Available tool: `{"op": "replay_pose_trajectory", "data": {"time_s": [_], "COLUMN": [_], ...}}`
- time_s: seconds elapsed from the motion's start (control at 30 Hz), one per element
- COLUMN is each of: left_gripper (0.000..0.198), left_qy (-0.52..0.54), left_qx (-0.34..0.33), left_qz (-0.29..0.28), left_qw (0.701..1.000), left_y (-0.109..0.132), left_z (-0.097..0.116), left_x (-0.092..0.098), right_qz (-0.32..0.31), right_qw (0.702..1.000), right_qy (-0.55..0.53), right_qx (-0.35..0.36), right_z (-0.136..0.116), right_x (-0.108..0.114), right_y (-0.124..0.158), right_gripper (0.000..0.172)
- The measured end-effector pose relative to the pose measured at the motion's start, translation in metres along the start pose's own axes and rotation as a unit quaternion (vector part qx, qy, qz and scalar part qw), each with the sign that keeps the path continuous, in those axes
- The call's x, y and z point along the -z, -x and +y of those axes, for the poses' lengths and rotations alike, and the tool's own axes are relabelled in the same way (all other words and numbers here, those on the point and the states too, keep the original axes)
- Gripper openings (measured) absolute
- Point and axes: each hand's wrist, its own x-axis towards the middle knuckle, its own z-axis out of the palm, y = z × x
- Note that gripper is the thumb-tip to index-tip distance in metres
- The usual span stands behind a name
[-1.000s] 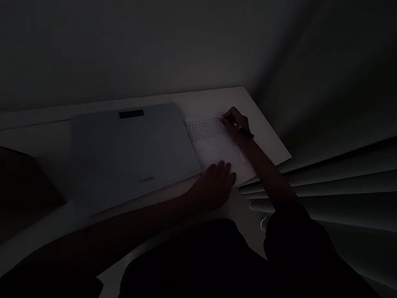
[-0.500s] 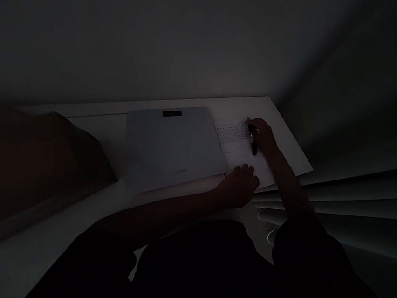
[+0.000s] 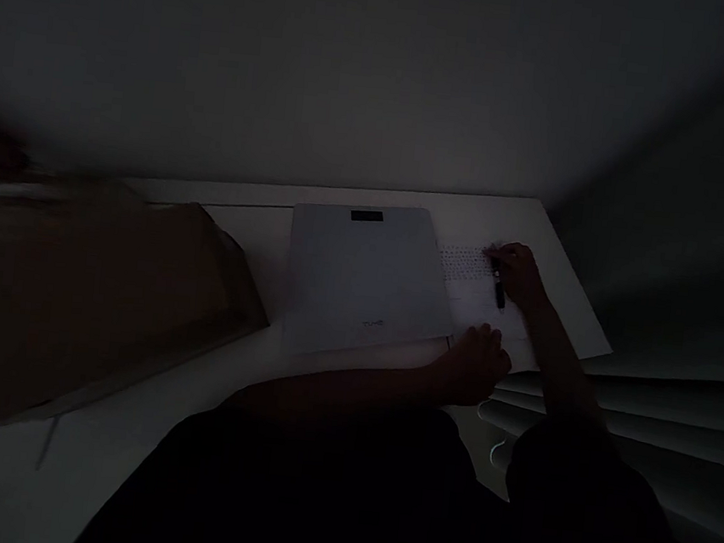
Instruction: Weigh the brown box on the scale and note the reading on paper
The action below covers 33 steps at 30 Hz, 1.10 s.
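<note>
On the left of the white table (image 3: 501, 217), a large brown box (image 3: 108, 307) sits well apart from both your hands. To its right lies a flat grey scale (image 3: 361, 276); the written page (image 3: 468, 299) lies just beside it, so a leftward push could drive the paper against the scale. Your left hand (image 3: 473, 363) rests at the page's near edge with fingers bent; whether they grip anything, you cannot tell in this gloom. If that hand lifts, the sheet may skid. Farther right, your right hand (image 3: 518, 276) pinches a dark pen (image 3: 499, 295) above the page, its tip obscured. Poor light could cause misplaced marks; a loose pinch could let the pen roll.
</note>
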Motion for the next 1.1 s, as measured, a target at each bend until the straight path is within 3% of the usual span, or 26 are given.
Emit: {"op": "replay_pose_trajectory", "data": {"time_s": [0.2,0.37,0.53,0.7,0.8,0.9,1.0,1.07,1.1], "left_gripper": [0.044,0.044,0.045,0.052,0.051,0.046,0.035,0.047,0.051], "left_qy": [-0.019,-0.039,-0.057,-0.094,-0.068,-0.075,-0.092,-0.113,-0.088], "left_qx": [-0.013,-0.009,-0.013,-0.081,-0.068,0.000,0.110,0.171,0.242], "left_qz": [0.028,0.034,0.038,0.054,0.030,0.062,0.149,0.237,0.268], "left_qw": [0.999,0.999,0.998,0.991,0.995,0.995,0.978,0.950,0.928], "left_y": [0.003,0.002,0.001,0.012,0.031,0.066,0.121,0.167,0.190], "left_z": [0.001,0.003,0.002,0.000,-0.002,-0.013,-0.035,-0.051,-0.057], "left_x": [-0.006,-0.007,-0.009,0.003,0.033,0.082,0.137,0.168,0.180], "right_qz": [-0.011,0.030,0.046,0.136,0.213,0.237,0.203,0.159,0.118], "right_qw": [1.000,0.999,0.998,0.987,0.967,0.953,0.940,0.922,0.914], "right_qy": [0.012,-0.022,-0.040,-0.056,-0.104,-0.169,-0.269,-0.351,-0.388], "right_qx": [-0.018,0.013,-0.001,-0.070,-0.091,-0.081,-0.051,-0.022,-0.008], "right_z": [0.001,0.002,0.001,-0.003,-0.014,-0.040,-0.088,-0.130,-0.152], "right_x": [-0.002,-0.003,-0.004,0.002,0.012,0.024,0.031,0.030,0.029], "right_y": [0.000,0.002,0.001,-0.002,-0.007,-0.014,-0.023,-0.031,-0.035], "right_gripper": [0.043,0.044,0.046,0.046,0.038,0.034,0.034,0.037,0.040]}}
